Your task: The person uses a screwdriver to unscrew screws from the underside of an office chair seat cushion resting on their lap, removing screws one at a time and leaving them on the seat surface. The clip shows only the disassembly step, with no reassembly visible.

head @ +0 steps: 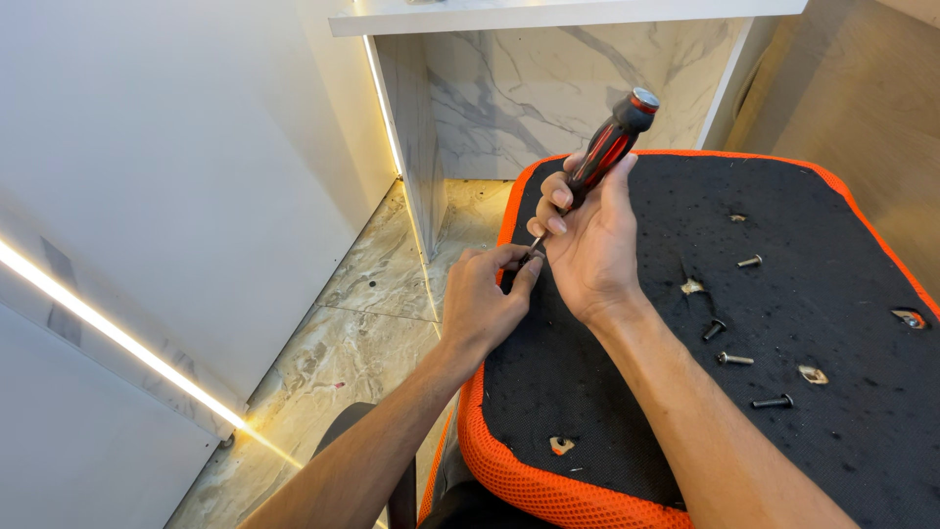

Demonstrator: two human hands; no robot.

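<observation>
While the right hand (587,245) grips a red-and-black screwdriver (605,152) tilted up and far-right, the left hand (487,299) pinches closed at its tip, over the orange left edge of an upturned black chair seat (636,392). Loose bolts (773,402) lie well right on the seat. Marble floor (362,333) lies open at left.

Screwdriver (609,147) shaft: mostly hidden inside right hand (587,245); tip covered by left hand (485,304) fingertips. What those fingertips pinch is too small to tell. Both forearms cut off at bottom edge. Seat cushion (627,411) below right hand cut off at right and bottom edges. Small bolts (734,359) right of right forearm: head type unreadable.
</observation>
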